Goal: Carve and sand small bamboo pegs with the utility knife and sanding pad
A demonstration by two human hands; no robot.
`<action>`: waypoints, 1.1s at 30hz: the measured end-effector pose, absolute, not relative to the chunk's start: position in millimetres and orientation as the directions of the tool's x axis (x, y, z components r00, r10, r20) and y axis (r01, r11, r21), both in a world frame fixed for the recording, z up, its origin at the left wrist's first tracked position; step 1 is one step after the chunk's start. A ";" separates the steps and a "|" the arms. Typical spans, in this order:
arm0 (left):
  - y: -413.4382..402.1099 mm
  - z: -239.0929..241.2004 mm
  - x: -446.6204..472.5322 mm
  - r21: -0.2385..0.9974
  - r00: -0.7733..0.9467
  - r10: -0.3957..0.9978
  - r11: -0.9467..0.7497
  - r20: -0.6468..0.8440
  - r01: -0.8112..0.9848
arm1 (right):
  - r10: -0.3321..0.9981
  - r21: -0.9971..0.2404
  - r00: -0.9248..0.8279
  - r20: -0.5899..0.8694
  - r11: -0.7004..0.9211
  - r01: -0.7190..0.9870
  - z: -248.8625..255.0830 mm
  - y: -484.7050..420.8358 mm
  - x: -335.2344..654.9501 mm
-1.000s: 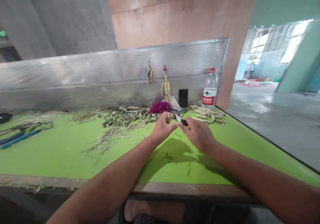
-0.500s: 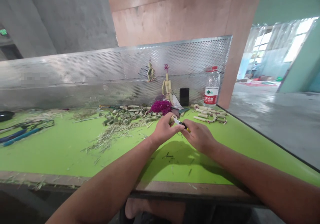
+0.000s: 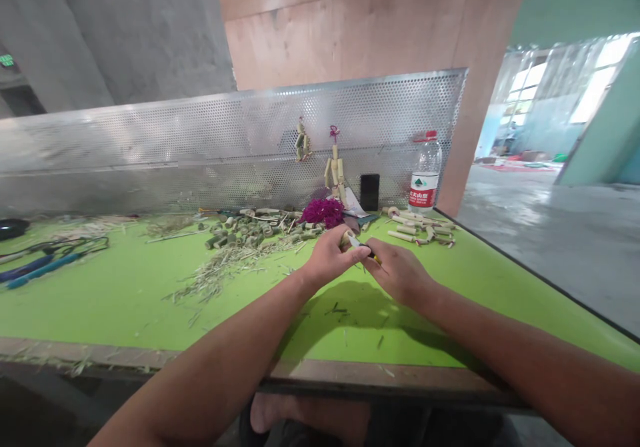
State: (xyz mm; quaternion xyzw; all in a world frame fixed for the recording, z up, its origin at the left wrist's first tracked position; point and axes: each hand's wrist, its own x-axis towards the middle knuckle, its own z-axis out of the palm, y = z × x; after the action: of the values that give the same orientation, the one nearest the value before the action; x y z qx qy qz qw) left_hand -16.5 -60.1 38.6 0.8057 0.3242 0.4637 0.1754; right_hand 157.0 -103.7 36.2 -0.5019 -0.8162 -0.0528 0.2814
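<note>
My left hand is closed round a short piece of bamboo, whose pale cut end shows above the fingers. In my right hand is a knife with a black and yellow handle, the fingers wrapped about it. Its light blade lies against the bamboo's end, and my left thumb rests close to the blade and handle. Both hands meet above the green tabletop. Beyond them lies a bundle of magenta cord.
Cut bamboo pieces and shavings lie left of my hands. Jointed bamboo pieces lie right, before a water bottle. A bamboo figure and a black phone stand at the perforated metal panel. Teal-handled pliers lie far left.
The blade has shifted and turned slightly at the bamboo's end. Both hands keep their hold in nearly the same place.
</note>
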 end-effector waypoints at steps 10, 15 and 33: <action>-62.6 42.8 -18.7 0.596 0.381 0.703 -0.711 0.601 0.372 | 0.771 -0.152 -0.344 0.536 0.488 0.859 38.9 -106.5 157.7; -63.9 42.2 -17.1 0.632 0.387 0.707 -0.705 0.592 0.321 | 0.752 -0.118 -0.360 0.552 0.498 0.859 37.0 -104.9 159.0; -61.6 36.6 -14.7 0.774 0.281 0.767 -0.623 0.577 0.112 | 0.804 -0.147 -0.205 0.558 0.339 0.929 52.2 -95.6 172.8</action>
State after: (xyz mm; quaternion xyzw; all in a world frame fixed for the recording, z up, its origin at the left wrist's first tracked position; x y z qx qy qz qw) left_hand -14.7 -61.6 36.6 0.7357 0.2985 0.5199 0.3151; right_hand 172.8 -95.6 52.2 -0.5639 -0.7683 -0.1111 0.2817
